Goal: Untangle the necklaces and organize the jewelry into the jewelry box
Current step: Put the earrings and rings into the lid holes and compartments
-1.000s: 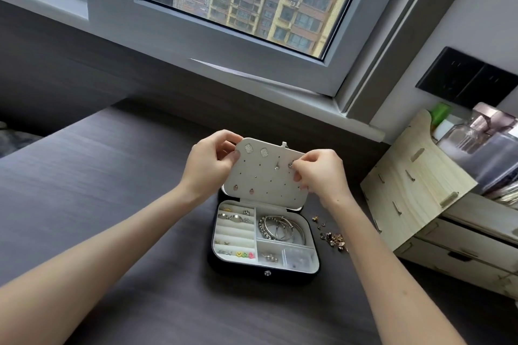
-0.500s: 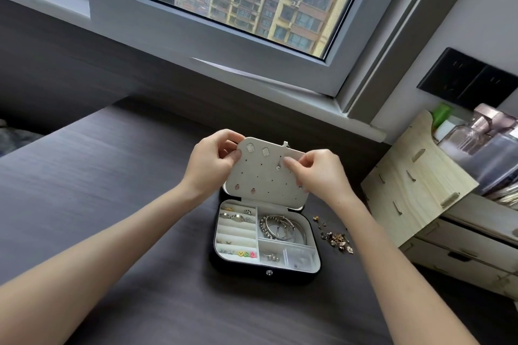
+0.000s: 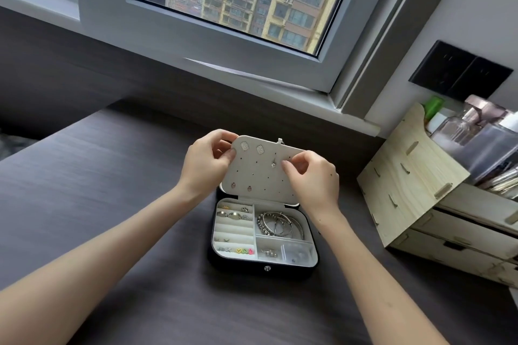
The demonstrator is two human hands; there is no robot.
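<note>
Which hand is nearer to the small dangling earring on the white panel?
Right. The right hand is just right of the earring; the left hand grips the panel's left edge.

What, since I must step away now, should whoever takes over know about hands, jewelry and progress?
Left hand holds the raised earring panel by its top left corner.
Right hand has fingertips at the panel's right side beside a stud; whether it pinches anything is hidden.
Done: bracelets and rings sit in the jewelry box.
Left, likely: finish the panel, lower it, close up.

Bracelets [image 3: 276,223] lie in the jewelry box [image 3: 263,269] (wooden organizer [image 3: 414,176] right).
</note>
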